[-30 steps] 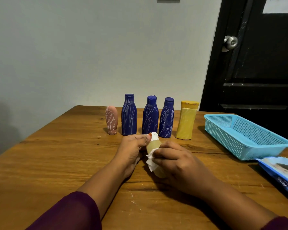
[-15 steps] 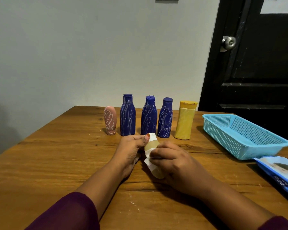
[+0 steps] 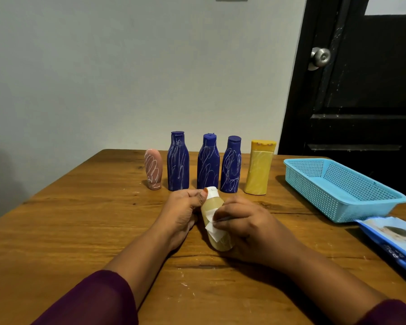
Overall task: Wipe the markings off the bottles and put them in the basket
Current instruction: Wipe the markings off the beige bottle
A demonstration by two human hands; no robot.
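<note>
Task is barely getting going: left grip (image 3: pixel 183 207) is holding the beige bottle (image 3: pixel 212 203) near its cap, low over the worktop (image 3: pixel 80 219), right grip (image 3: pixel 246 224) is pressing a wipe (image 3: pixel 212 229) vs. its side, w/ five more bottles (image 3: pixel 208 165) standing behind & basket (image 3: pixel 352 205) taking none yet.

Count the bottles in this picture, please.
6. Five stand in a row at the back: a pink bottle, three blue bottles and a yellow bottle. The left hand grips the sixth, a beige bottle, in front; the right hand presses a wipe on it.
</note>
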